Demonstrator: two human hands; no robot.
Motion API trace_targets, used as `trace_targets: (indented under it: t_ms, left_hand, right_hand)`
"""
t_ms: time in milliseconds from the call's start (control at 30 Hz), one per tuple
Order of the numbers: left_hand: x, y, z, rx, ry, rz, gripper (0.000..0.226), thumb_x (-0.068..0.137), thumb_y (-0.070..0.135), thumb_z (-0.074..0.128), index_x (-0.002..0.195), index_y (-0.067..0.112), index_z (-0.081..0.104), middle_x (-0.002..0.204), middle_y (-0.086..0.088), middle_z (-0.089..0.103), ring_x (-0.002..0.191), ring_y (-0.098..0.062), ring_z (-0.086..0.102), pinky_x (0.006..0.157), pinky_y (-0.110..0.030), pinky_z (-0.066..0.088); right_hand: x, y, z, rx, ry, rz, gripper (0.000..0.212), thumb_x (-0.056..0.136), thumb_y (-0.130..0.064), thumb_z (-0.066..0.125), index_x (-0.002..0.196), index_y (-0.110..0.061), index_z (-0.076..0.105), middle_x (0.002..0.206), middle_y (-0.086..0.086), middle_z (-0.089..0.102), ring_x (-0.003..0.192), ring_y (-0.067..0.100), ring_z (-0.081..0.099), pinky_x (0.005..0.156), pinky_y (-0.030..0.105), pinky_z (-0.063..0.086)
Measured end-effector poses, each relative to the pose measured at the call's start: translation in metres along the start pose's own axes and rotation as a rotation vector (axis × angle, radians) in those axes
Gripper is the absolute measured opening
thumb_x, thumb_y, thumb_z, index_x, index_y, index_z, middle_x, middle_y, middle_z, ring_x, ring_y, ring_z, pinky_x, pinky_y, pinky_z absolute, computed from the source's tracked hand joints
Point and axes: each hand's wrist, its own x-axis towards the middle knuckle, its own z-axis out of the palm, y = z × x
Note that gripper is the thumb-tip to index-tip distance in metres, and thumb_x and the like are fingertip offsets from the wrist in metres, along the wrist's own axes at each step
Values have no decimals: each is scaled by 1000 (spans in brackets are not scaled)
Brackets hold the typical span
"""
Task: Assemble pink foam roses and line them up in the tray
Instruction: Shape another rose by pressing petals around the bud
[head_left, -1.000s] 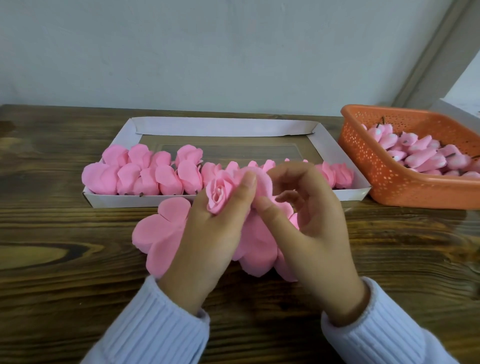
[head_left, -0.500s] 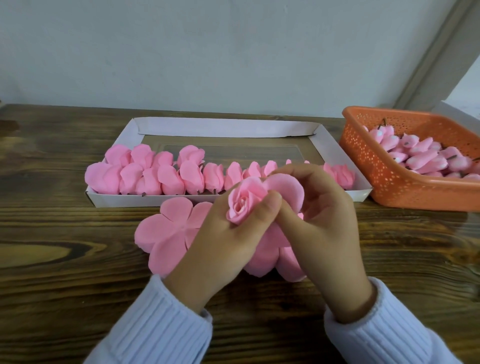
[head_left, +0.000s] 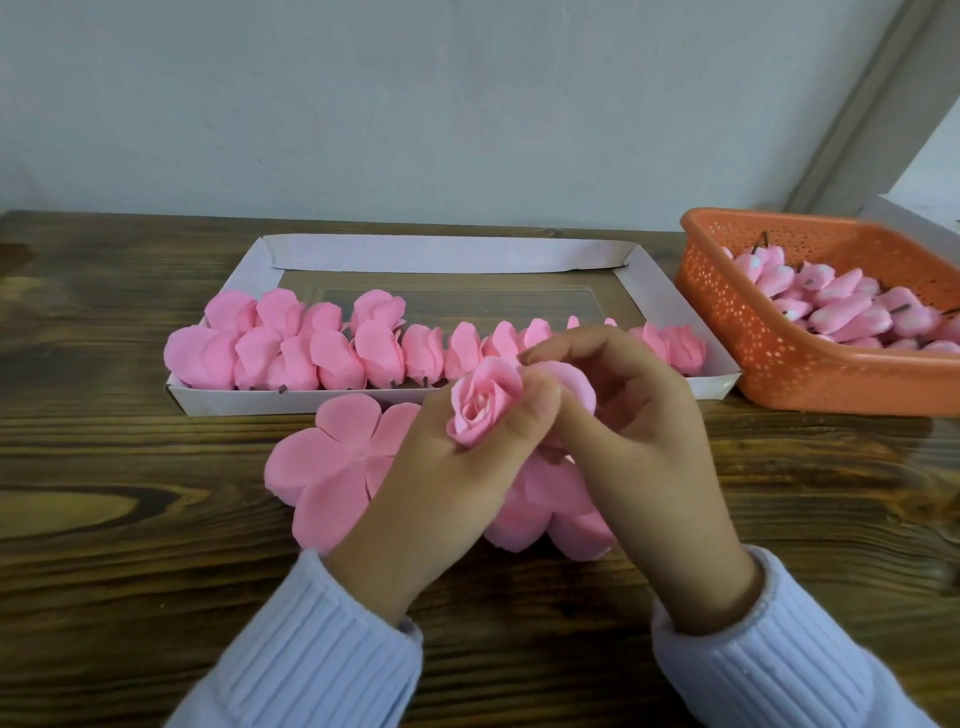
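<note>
Basket (head_left: 737, 332) cut by right edge. Base of held rose (head_left: 485, 410) hidden in left hand (head_left: 452, 483). Near-right roses (head_left: 680, 351) in tray (head_left: 441, 254) partly behind right hand (head_left: 639, 447).

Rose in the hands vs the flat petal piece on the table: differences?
The rose is rolled into a tight spiral; the petal piece lies flat, lobes spread. The left hand and right hand hold the rose up; the petal piece rests on the table. Both are pink foam.
</note>
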Motion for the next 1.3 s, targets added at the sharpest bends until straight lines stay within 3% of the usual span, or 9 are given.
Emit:
trace_targets:
  t_ms: [133, 233, 300, 433, 700, 833, 1033, 1133, 1300]
  left_hand:
    - [2, -2, -1, -123, 170, -77, 31, 74, 57, 58, 76, 30, 74, 81, -4, 73, 86, -21, 70, 82, -43, 56]
    - [3, 1, 0, -289, 238, -149, 35, 74, 58, 65, 71, 24, 72, 83, -6, 72, 84, -23, 70, 75, -39, 55]
    - [3, 3, 2, -375, 281, -183, 37, 62, 62, 62, 64, 25, 70, 81, -2, 72, 83, -17, 70, 72, -34, 56]
    - [5, 2, 4, -575, 291, -209, 44, 60, 59, 62, 72, 16, 64, 99, -8, 66, 112, -32, 63, 103, -56, 43]
    - [3, 4, 7, -697, 158, -165, 41, 74, 53, 61, 74, 12, 66, 109, -15, 67, 122, -30, 58, 110, -52, 37]
    - [2, 4, 0, -561, 0, -108, 29, 69, 39, 82, 84, 16, 72, 102, -13, 68, 115, -28, 60, 98, -42, 47]
    - [0, 4, -16, -248, -155, -90, 26, 64, 32, 80, 89, 24, 77, 86, 1, 74, 88, -11, 70, 78, -25, 55]
    - [-1, 9, -16, -195, -235, -48, 20, 78, 25, 66, 95, 30, 76, 94, 13, 73, 81, 5, 67, 64, -5, 48]
    - [2, 2, -15, -140, -179, -46, 23, 79, 37, 61, 91, 25, 75, 114, 5, 70, 113, -11, 62, 91, -26, 51]
  right_hand:
    - [-3, 1, 4, 111, -56, 28, 34, 81, -28, 65, 110, -14, 57, 107, 1, 68, 100, 13, 65, 85, 26, 51]
    - [-6, 5, 7, -40, -142, 24, 50, 76, -28, 73, 120, -23, 48, 118, -4, 61, 114, 12, 59, 94, 28, 47]
    - [-5, 6, 7, -136, -127, -14, 54, 73, -26, 77, 118, -29, 47, 115, -10, 60, 113, 9, 59, 94, 25, 47]
    - [-3, 9, 4, -201, -89, -112, 51, 70, -24, 81, 109, -33, 50, 105, -17, 61, 103, 13, 62, 89, 22, 46]
    - [-5, 9, 9, 126, -125, -47, 41, 73, 1, 75, 102, -18, 51, 107, 0, 72, 106, 13, 66, 89, 25, 50]
    - [-1, 6, 4, 325, -172, 80, 34, 77, 3, 70, 104, -8, 52, 101, 8, 74, 102, 19, 68, 84, 26, 53]
    - [7, 6, -10, 445, -348, 327, 41, 73, 5, 63, 112, -4, 53, 83, 2, 72, 78, 15, 67, 73, 25, 56]
    - [9, 5, -12, 483, -410, 350, 44, 71, 0, 68, 113, -1, 56, 99, 11, 69, 94, 23, 65, 84, 30, 54]
    - [12, 4, -13, 539, -452, 412, 48, 70, -5, 69, 117, -2, 58, 107, 21, 62, 100, 31, 60, 89, 33, 51]
